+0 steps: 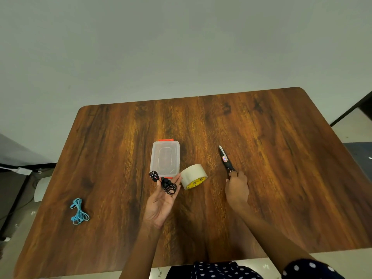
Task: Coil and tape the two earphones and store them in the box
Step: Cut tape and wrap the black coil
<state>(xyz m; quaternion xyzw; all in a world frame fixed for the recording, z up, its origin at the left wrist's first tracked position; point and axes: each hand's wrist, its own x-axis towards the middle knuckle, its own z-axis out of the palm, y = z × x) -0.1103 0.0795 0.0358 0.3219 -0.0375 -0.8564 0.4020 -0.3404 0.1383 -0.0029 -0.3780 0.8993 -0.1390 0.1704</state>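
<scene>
Left hand palm up above the counter, fingers mostly straight and spread a little. Black earphone lying in a loose coil across those fingers, with a small knot of its wire and buds hanging off the fingertips toward the box. Hard to tell if the thumb presses on the wire.

Right hand palm down, fingers curled at the handle end of the black scissors. Fingertips right on the handle; hard to tell whether gripping it or only touching it. Scissors flat on the wood, blades closed, tip pointing away from the person.

Clear plastic box with a lid on top and orange clips at its two short ends, sitting near the middle of the counter. Roll of tape just beside the box's near right corner, tipped so its yellow inner ring faces the person. Left fingertips very near the tape roll.

Blue earphone in a loose bundle far off to the left on the wood, well apart from everything else.

Dark sleeve with white dots at the bottom edge.
</scene>
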